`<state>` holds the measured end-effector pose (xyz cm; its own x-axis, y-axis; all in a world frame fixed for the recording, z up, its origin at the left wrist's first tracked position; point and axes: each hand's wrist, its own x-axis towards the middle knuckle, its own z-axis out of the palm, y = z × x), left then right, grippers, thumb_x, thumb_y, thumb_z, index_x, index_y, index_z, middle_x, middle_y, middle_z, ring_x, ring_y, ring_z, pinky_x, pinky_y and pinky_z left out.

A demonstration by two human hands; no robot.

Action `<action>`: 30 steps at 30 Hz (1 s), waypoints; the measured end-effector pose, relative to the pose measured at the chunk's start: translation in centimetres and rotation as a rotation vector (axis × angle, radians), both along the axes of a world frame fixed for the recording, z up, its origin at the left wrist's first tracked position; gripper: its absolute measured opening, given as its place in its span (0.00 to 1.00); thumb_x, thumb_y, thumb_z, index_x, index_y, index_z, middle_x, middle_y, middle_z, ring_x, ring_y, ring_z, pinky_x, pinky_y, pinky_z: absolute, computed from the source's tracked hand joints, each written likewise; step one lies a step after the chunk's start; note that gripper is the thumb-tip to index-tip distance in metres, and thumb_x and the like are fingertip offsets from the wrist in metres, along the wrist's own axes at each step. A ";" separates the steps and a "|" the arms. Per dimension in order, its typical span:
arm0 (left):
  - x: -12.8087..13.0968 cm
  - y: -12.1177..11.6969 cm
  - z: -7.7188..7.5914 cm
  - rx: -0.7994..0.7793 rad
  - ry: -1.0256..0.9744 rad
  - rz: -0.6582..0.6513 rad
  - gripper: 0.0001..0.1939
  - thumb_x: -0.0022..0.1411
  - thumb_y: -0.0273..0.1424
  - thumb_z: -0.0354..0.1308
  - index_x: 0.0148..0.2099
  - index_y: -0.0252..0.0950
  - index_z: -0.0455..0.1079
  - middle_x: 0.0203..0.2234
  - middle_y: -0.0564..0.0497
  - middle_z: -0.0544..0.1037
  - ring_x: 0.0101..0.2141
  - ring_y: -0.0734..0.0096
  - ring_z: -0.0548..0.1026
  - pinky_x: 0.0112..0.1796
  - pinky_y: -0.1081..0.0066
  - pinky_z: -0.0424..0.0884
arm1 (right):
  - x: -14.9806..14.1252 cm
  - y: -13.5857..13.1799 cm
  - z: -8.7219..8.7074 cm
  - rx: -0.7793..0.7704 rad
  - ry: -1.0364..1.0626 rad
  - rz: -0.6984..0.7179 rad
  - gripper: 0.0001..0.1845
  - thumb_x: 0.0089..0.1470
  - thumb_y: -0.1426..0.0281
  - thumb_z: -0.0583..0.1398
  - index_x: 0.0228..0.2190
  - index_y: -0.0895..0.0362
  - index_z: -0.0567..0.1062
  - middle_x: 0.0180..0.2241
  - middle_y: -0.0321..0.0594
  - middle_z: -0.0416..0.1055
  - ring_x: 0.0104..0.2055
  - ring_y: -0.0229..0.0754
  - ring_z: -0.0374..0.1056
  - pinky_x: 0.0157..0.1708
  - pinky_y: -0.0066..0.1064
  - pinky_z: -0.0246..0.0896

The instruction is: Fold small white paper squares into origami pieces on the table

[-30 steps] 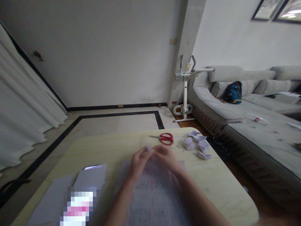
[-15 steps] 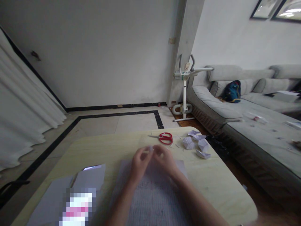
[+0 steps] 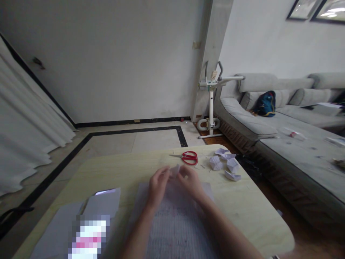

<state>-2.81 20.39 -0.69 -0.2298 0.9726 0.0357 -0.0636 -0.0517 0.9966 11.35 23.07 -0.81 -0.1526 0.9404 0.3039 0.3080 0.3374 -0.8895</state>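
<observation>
A small piece of folded white paper [image 3: 175, 170] is pinched between my two hands, above the far edge of a large written-on sheet [image 3: 175, 223]. My left hand [image 3: 159, 182] has its fingertips closed on the paper's left side. On the other side, my right hand [image 3: 189, 180] grips it with thumb and fingers. The fingers cover much of the paper, so its full shape is hidden. Just beyond the hands lie red-handled scissors [image 3: 189, 158], blades pointing left. Several folded paper pieces [image 3: 216, 163] sit to the right of them.
Blank white sheets [image 3: 58, 223] and a white pad [image 3: 104, 203] lie on the left of the pale wooden table [image 3: 258, 212]. A pixelated bright patch covers part of them. Small paper scraps are scattered near the scissors. A grey sofa [image 3: 296, 158] stands to the right.
My hands have drawn slightly apart, and more of the folded paper shows between the fingertips. The scissors and the folded pieces lie where they were.
</observation>
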 end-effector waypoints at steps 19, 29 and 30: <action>0.3 0.1 0.3 -0.027 -0.019 0.020 0.13 0.52 0.36 0.64 0.36 0.32 0.74 0.27 0.50 0.79 0.28 0.70 0.76 0.30 0.74 0.71 | 0.3 0.6 -0.9 -0.045 0.090 0.077 0.01 0.48 0.72 0.58 0.26 0.57 0.70 0.23 0.34 0.68 0.25 0.37 0.62 0.26 0.26 0.57; 0.2 -0.1 0.0 -0.001 0.014 0.002 0.12 0.54 0.36 0.62 0.38 0.33 0.75 0.29 0.49 0.80 0.30 0.68 0.77 0.32 0.72 0.71 | 0.0 0.2 -0.6 -0.015 0.050 0.030 0.02 0.47 0.74 0.57 0.26 0.57 0.69 0.22 0.32 0.65 0.23 0.36 0.60 0.24 0.25 0.53; 0.2 -0.1 0.0 0.002 0.015 0.004 0.12 0.54 0.36 0.62 0.38 0.33 0.76 0.30 0.49 0.80 0.31 0.68 0.77 0.32 0.72 0.72 | 0.0 0.1 -0.5 -0.012 0.031 0.028 0.03 0.46 0.75 0.57 0.27 0.57 0.70 0.22 0.32 0.65 0.23 0.36 0.60 0.24 0.25 0.53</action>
<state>-2.56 20.33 -0.67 -0.2330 0.9716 0.0414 -0.0482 -0.0541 0.9974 11.37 23.19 -1.32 -0.1699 0.9393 0.2980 0.2707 0.3353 -0.9024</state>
